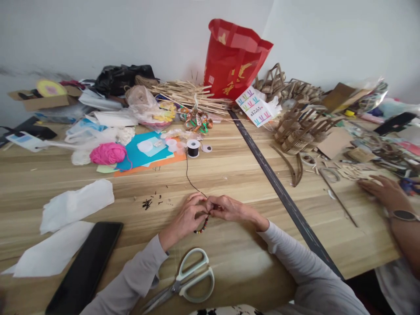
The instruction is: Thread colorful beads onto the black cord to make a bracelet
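Together, left hand (187, 217) and right hand (226, 209) pinch a beaded strand (202, 226), keeping its black thread (190, 179) taut toward the spool (193, 148).

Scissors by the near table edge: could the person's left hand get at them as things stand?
Probably yes. The scissors lie just below the left hand, with bare table between them. But that hand is pinching a bead string together with the right hand, so it would have to let go first.
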A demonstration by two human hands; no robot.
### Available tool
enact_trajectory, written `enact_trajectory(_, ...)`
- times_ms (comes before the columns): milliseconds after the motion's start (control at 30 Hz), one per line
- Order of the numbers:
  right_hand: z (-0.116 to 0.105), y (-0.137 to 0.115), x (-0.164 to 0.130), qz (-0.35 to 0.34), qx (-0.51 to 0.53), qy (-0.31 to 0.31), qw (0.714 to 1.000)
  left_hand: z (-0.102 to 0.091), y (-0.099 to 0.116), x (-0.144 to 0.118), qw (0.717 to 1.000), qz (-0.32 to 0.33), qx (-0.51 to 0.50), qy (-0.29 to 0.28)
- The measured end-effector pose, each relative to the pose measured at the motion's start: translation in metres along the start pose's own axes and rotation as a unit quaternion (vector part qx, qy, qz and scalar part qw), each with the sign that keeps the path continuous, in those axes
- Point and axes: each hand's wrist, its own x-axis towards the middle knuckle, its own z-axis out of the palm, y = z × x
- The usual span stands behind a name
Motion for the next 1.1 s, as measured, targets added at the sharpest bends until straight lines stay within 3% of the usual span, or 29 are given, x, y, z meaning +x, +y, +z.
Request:
enact_trajectory(233,-0.013,0.0,-0.004,0.03,0.009,0.003,1.0,-0.002,-0.001,-0.002,0.999,-0.032,-0.037,0.014)
enact_trajectory(500,-0.027,0.011,-0.01,0.067,-0.052,0.034,0.996,-0.013,-0.003,-0.01,0.993,-0.093,-0.053,0.046)
enact_trajectory(833,-0.04,0.022,-0.013,0.097,-0.091,0.051,0.99,-0.028,-0.01,-0.019,0.984,-0.123,-0.1,0.079)
enact_trajectory(1100,-0.046,0.026,-0.014,0.125,-0.148,0.09,0.977,-0.032,-0.013,-0.03,0.982,-0.154,-0.072,0.087)
